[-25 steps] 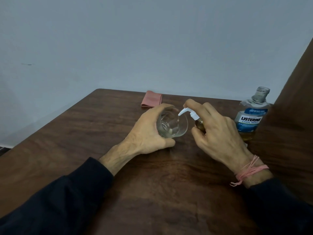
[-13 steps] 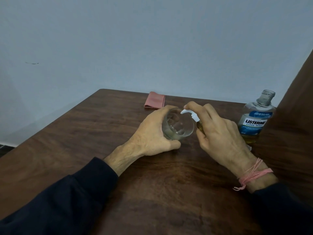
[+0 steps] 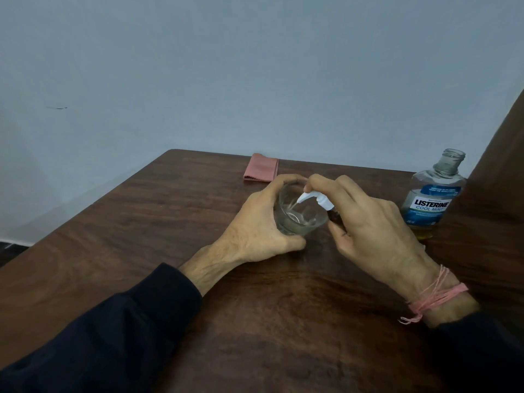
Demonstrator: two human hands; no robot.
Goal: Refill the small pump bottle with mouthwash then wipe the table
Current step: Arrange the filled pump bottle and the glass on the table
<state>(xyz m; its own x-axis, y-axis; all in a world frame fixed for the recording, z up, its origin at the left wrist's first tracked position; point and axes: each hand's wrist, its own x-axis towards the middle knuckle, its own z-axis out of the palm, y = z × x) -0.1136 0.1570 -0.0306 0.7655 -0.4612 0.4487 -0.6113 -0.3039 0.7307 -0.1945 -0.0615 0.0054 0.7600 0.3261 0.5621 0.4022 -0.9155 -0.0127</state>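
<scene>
I see the small pump bottle [image 3: 330, 212] in my right hand [image 3: 365, 231], whose grip curls round it, forefinger pressing its nozzle into the tilted glass [image 3: 297, 212] my left hand [image 3: 255, 236] grips above the tabletop [image 3: 170, 222], so I judge refilling done, wiping next with the pink cloth [image 3: 261, 167].
</scene>
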